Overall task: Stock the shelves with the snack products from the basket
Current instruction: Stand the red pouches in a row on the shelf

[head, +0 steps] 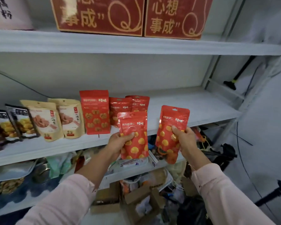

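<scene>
**Snack bags [137, 148] up in both hands**

The left snack bag [136, 153] is red with yellow dots. The left hand [118, 142] holds it, thumb on the front and fingers curled behind. The right hand [184, 138] grips the right snack bag [168, 125] the same way. Both bags are in the air, just in front of the middle shelf's edge, with a small gap between them.

The middle shelf [193, 106] has lots of bare room on its right side, all the way to the grey post [209, 73]. The left side is full. Dark bags [19, 122], tan bags [45, 122], a big red bag [95, 112] and two small red bags [120, 106] stand there in a row. The small red bags are right behind the left snack bag. Two red boxes [101, 15] sit on the top shelf [136, 46]. The shelf below is packed with messy stuff [136, 184].
</scene>
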